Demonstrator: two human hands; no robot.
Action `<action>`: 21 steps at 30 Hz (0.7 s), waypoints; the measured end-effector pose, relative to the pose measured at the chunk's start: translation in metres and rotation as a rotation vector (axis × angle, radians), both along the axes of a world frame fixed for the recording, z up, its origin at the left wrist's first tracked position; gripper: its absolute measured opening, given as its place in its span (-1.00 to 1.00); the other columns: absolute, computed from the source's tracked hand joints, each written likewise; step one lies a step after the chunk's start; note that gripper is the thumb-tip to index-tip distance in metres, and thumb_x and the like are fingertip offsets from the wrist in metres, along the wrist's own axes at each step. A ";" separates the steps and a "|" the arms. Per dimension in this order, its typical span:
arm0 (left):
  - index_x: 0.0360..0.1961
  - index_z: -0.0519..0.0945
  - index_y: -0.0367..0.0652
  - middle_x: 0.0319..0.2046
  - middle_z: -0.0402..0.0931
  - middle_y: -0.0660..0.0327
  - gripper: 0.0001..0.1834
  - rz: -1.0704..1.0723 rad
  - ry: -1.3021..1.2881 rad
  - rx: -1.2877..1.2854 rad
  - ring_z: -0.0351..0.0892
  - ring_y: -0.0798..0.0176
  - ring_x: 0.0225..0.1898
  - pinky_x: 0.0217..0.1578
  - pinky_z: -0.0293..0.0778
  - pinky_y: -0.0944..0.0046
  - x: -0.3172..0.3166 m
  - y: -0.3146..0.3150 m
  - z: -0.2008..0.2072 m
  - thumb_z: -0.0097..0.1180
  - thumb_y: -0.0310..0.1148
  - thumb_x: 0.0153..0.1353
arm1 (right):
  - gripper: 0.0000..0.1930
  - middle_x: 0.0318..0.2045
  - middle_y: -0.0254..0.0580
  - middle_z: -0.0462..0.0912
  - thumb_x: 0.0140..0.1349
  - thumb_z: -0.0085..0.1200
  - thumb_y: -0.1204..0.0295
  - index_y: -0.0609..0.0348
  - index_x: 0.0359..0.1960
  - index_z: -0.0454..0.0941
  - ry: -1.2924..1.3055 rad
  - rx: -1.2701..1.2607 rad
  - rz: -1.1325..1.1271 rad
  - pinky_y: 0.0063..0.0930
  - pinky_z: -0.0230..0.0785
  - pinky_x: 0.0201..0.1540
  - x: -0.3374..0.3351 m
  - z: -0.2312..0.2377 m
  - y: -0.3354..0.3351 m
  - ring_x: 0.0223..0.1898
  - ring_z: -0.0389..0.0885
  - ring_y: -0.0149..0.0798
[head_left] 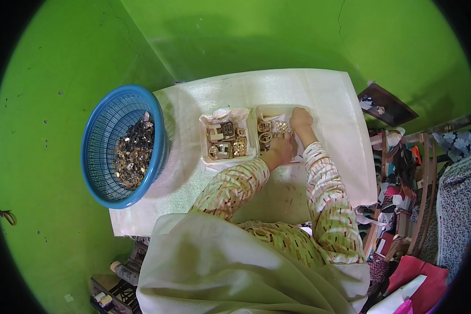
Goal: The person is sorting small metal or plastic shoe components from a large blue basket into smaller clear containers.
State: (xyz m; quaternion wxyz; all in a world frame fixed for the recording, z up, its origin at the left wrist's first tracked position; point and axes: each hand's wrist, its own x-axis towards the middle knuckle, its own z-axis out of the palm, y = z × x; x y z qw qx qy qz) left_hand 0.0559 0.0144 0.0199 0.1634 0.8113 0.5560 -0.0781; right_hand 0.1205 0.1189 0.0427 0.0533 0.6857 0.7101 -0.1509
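My left hand (282, 148) reaches into the near right part of the right plastic container (273, 108), its fingers curled down among small shiny pieces. What they pinch is too small to make out. My right hand (301, 120) is closed at the container's far right corner, and its fingertips are hidden. Gold ring-shaped buckles (265, 137) fill the left side of this container. Small silvery pieces (282, 126) lie beside my hands. Touching it on the left, a lined white container (204, 137) holds gold and dark buckles (226, 129), sorted into groups.
A blue plastic basket (91, 157) of mixed dark and gold bits (133, 157) stands at the table's left. The white-covered table (319, 83) meets green walls (235, 36). To the right are a dark wooden tray (390, 104) and wooden racks (429, 183) crowded with fabric scraps.
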 end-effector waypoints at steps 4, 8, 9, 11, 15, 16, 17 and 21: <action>-0.22 0.47 -0.27 -0.10 0.24 0.00 -0.57 0.053 -0.042 0.080 0.28 0.02 -0.05 -0.20 0.36 0.07 -0.007 -0.026 0.012 -0.06 -0.12 0.02 | -0.78 -0.20 -0.08 0.54 0.06 -0.11 0.45 0.10 -0.27 0.54 -0.057 0.039 0.016 -0.37 0.39 -0.15 0.007 0.017 -0.028 -0.14 0.51 -0.14; -0.17 0.42 -0.20 -0.15 0.27 0.04 -0.60 0.035 -0.062 0.318 0.23 0.03 -0.02 -0.12 0.23 -0.03 -0.049 -0.066 0.036 -0.03 -0.19 -0.02 | -0.76 -0.25 -0.07 0.55 0.00 -0.02 0.32 0.10 -0.29 0.54 -0.025 0.038 0.112 -0.30 0.38 -0.16 0.006 0.041 -0.071 -0.16 0.52 -0.12; -0.16 0.41 -0.18 -0.15 0.28 0.06 -0.60 0.043 -0.026 0.387 0.20 0.04 0.00 -0.09 0.19 -0.04 -0.061 -0.075 0.045 -0.01 -0.21 -0.04 | -0.76 -0.25 -0.07 0.55 0.00 -0.02 0.32 0.10 -0.29 0.54 -0.022 0.045 0.112 -0.30 0.38 -0.16 0.007 0.046 -0.081 -0.16 0.52 -0.12; -0.18 0.44 -0.16 -0.12 0.28 0.07 -0.60 0.088 -0.035 0.452 0.18 0.03 0.00 -0.07 0.13 -0.04 -0.085 -0.089 0.065 0.01 -0.21 -0.07 | -0.76 -0.28 -0.14 0.56 0.01 -0.03 0.24 0.00 -0.31 0.55 0.004 0.092 0.197 -0.24 0.36 -0.18 0.008 0.055 -0.097 -0.19 0.52 -0.14; -0.16 0.45 -0.08 -0.06 0.26 0.07 -0.63 0.121 -0.106 0.654 0.16 0.01 0.02 -0.06 0.13 -0.01 -0.140 -0.137 0.102 -0.01 -0.20 -0.03 | -0.76 -0.30 -0.19 0.57 0.03 -0.07 0.19 -0.04 -0.33 0.55 -0.048 0.166 0.272 -0.17 0.27 -0.10 -0.009 0.081 -0.142 -0.21 0.52 -0.15; -0.16 0.45 -0.08 -0.06 0.26 0.07 -0.63 0.125 -0.103 0.654 0.16 0.01 0.02 -0.06 0.13 -0.01 -0.152 -0.158 0.106 -0.01 -0.20 -0.03 | -0.75 -0.32 -0.20 0.58 0.04 -0.09 0.19 -0.03 -0.33 0.55 -0.021 0.202 0.322 -0.13 0.21 -0.06 -0.016 0.085 -0.157 -0.21 0.52 -0.16; -0.16 0.44 -0.05 -0.05 0.24 0.06 -0.64 0.128 -0.144 0.667 0.15 -0.01 0.03 -0.03 0.10 -0.01 -0.166 -0.177 0.112 -0.01 -0.20 -0.02 | -0.74 -0.34 -0.21 0.58 0.06 -0.11 0.19 -0.03 -0.33 0.55 0.006 0.240 0.374 -0.09 0.14 -0.03 -0.024 0.092 -0.173 -0.20 0.51 -0.17; -0.14 0.42 0.00 0.00 0.18 0.03 -0.64 0.142 -0.199 0.674 0.08 -0.07 0.06 0.04 0.02 -0.03 -0.209 -0.247 0.119 -0.02 -0.19 0.00 | -0.71 -0.13 -0.16 0.50 0.09 -0.18 0.23 0.00 -0.23 0.52 0.085 0.199 0.492 -0.02 0.01 0.08 -0.061 0.107 -0.239 0.02 0.36 -0.21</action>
